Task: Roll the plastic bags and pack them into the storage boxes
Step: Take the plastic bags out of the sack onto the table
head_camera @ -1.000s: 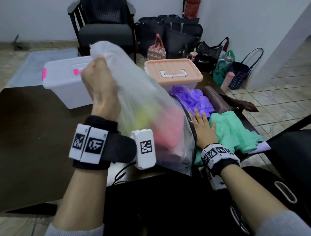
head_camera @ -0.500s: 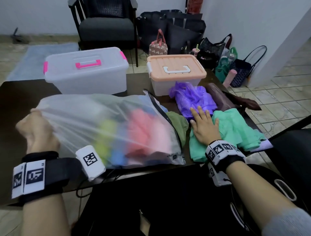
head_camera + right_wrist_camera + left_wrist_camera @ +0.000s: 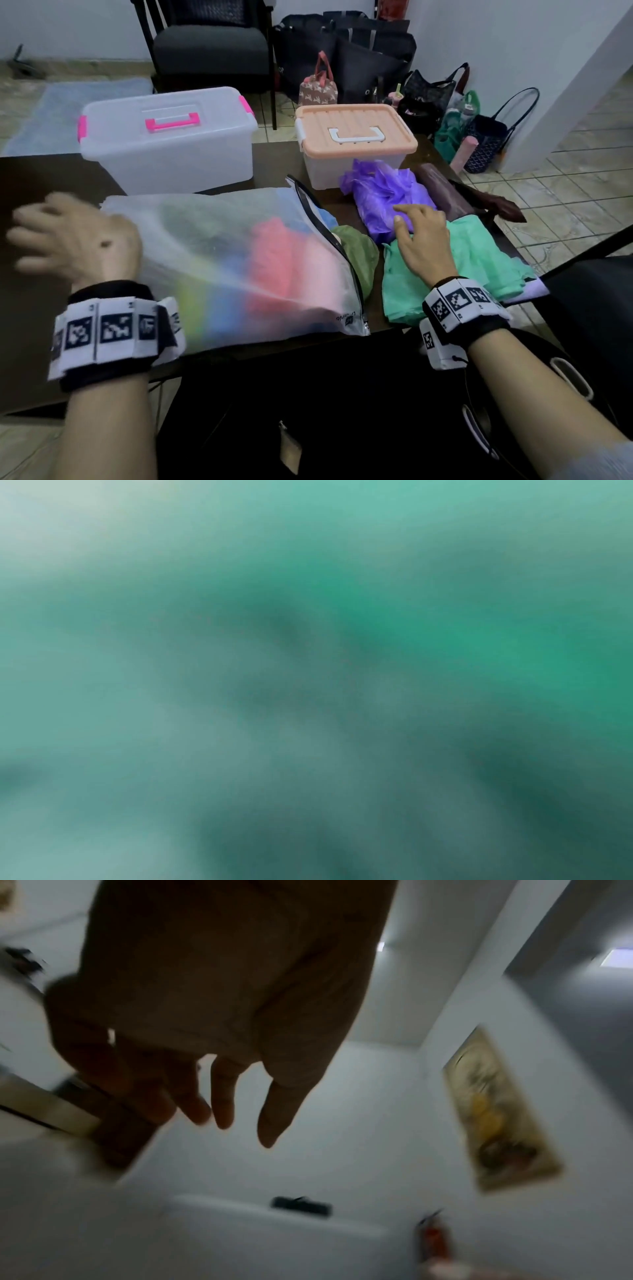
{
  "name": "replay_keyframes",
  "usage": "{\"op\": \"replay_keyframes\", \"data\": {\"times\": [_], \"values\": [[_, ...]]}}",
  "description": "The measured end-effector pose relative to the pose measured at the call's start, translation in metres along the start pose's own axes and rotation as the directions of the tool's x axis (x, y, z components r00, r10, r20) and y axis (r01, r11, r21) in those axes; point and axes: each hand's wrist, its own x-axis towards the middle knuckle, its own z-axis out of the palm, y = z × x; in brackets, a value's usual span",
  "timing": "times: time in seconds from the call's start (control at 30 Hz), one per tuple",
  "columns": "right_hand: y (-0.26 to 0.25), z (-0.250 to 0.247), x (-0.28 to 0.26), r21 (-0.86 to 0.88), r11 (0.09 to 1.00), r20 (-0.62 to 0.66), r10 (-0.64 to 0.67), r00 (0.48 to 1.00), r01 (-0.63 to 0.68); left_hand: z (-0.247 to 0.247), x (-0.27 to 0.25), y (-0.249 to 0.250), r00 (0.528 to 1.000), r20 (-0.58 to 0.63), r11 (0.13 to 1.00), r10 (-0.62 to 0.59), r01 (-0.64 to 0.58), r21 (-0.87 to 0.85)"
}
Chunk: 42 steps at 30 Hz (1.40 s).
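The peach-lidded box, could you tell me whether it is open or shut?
Shut: the peach lid sits flat on the box, its white handle lying down.

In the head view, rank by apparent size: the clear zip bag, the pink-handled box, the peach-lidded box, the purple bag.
Largest to smallest:
1. clear zip bag, though it lies nearest the camera
2. pink-handled box
3. peach-lidded box
4. purple bag, partly hidden by the right hand

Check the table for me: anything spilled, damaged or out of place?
Nothing spilled or damaged. The big clear pouch overhangs the table's near edge, so it could slide off. Both storage boxes, pink-handled and peach-lidded, are still lidded.
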Motion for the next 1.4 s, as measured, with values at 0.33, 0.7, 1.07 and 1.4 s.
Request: {"op": "replay_keyframes", "data": {"times": [0.33,0.7,1.07,1.4], "values": [[-0.039,-0.003,-0.01,0.239,0.926,0.288,0.221,0.932,-0.293,0.025,-0.163,0.183,0.813,0.553,0.982,0.184,-0.174,-0.072],[-0.047,-0.005,-0.055,-0.506,0.838,0.273,0.379,0.884,-0.203,0.021,-0.168,0.136,0.572,0.82,0.643,0.023,0.619,-0.45],[-0.016,-0.013,-0.052,-0.54,0.838,0.254,0.247,0.935,-0.075,0.029,-0.175,0.125,0.628,0.777,0.512,-0.048,0.683,-0.52],[-0.028,-0.02,-0.038,-0.276,0.961,0.165,0.054,0.985,-0.006,0.029,-0.183,0.12,0.728,0.685,0.595,-0.035,0.566,-0.571]]}}
